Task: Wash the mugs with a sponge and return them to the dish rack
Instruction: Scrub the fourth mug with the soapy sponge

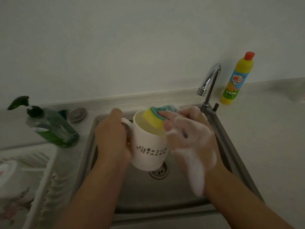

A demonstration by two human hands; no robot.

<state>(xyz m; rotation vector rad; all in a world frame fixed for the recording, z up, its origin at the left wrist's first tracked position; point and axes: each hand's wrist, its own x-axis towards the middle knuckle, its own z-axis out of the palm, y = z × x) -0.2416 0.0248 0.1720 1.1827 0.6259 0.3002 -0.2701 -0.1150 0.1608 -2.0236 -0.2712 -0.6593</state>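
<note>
Holding mug, left hand fingers round handle, right hand pinching sponge at rim

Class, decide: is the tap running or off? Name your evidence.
Off, it seems: no stream of water falls from the tap into the sink below.

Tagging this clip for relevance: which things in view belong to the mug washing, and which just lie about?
Job: white mug, sponge, left hand, right hand, sink, dish rack, second mug.
Lying about: green pump bottle, yellow bottle, round grey disc, tap.
</note>
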